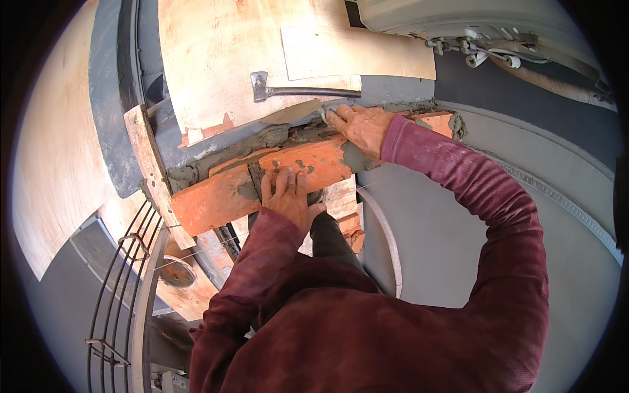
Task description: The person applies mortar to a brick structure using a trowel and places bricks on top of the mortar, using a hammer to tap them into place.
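Observation:
A row of orange bricks bedded in grey mortar runs across the middle. My left hand (286, 195) lies on the near side of it, fingers stretched over the joint between a left brick (213, 200) and a middle brick (308, 164). The thumb points off to the right. Further right, my right hand (363, 129) is closed round a trowel, its handle hidden under the fingers. The trowel's blade (291, 112) points left, just above the wet mortar (262, 139) behind the bricks. A smear of mortar covers the brick face below my right hand.
A hatchet (288, 92) lies on the plywood sheet (223, 59) beyond the bricks. An upright wooden board (152, 173) stands at the row's left end, near metal bars (121, 288). A thin string crosses before the bricks. Pipe fittings (475, 49) hang at the upper right.

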`<state>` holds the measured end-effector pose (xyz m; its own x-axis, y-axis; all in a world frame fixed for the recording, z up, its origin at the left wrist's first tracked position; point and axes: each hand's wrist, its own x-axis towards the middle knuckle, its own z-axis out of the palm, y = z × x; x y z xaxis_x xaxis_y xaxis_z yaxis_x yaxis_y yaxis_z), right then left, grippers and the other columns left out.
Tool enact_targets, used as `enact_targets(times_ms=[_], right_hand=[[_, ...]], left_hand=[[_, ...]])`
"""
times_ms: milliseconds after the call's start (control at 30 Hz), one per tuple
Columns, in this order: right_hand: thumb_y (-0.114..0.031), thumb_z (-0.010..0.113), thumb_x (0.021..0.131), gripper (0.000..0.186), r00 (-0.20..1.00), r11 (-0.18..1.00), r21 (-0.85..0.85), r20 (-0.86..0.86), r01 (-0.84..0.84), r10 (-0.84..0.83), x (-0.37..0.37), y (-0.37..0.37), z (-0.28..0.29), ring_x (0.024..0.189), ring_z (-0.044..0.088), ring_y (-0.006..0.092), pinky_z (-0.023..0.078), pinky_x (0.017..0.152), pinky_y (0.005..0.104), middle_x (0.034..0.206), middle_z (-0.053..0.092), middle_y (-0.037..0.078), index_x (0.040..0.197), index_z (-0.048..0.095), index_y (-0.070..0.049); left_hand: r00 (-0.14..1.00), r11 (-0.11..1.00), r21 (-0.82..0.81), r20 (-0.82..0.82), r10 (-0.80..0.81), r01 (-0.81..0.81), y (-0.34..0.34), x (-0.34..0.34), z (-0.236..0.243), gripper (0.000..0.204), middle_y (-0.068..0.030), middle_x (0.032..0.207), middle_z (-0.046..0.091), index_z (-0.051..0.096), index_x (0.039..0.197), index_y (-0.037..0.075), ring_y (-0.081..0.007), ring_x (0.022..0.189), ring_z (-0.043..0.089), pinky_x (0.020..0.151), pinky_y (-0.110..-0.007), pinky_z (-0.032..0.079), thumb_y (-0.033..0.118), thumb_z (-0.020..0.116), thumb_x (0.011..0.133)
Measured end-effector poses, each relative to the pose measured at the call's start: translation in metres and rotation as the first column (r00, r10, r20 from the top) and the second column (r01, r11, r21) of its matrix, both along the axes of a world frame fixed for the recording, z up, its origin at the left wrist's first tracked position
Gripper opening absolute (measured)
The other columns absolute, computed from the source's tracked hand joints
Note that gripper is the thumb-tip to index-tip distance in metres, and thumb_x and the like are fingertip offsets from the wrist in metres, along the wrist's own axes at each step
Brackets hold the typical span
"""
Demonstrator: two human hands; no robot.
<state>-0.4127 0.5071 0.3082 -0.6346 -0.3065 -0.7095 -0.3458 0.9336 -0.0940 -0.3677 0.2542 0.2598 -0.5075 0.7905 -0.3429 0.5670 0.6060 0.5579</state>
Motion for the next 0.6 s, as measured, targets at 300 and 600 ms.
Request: enact_targets(times_ms=[300, 600], right_hand=[[-0.002, 0.069, 0.075, 0.074, 0.981, 0.991, 0.000, 0.139, 0.134, -0.133, 0.028, 0.012, -0.005, 0.103, 0.060, 0.0358, 0.053, 0.087, 0.0413, 0.119, 0.054, 0.018, 0.142, 0.038, 0.002], [0.000, 0.064, 0.077, 0.070, 0.978, 0.977, -0.078, 0.076, 0.199, -0.193, 0.022, 0.007, 0.029, 0.104, 0.060, 0.0349, 0.053, 0.088, 0.0413, 0.118, 0.054, 0.019, 0.142, 0.038, 0.003]], left_hand=[[0.998, 0.997, -0.047, -0.024, -0.062, 0.061, -0.002, -0.002, -0.002, 0.074, -0.0195, 0.139, 0.051, 0.048, 0.136, -0.002, -0.0295, 0.136, 0.036, 0.111, -0.054, 0.019, 0.053, 0.058, 0.088], [0.998, 0.997, -0.058, -0.030, -0.046, 0.044, 0.000, 0.001, -0.002, 0.071, -0.0195, 0.137, 0.051, 0.050, 0.133, -0.002, -0.0298, 0.136, 0.036, 0.111, -0.052, 0.020, 0.051, 0.060, 0.087]])
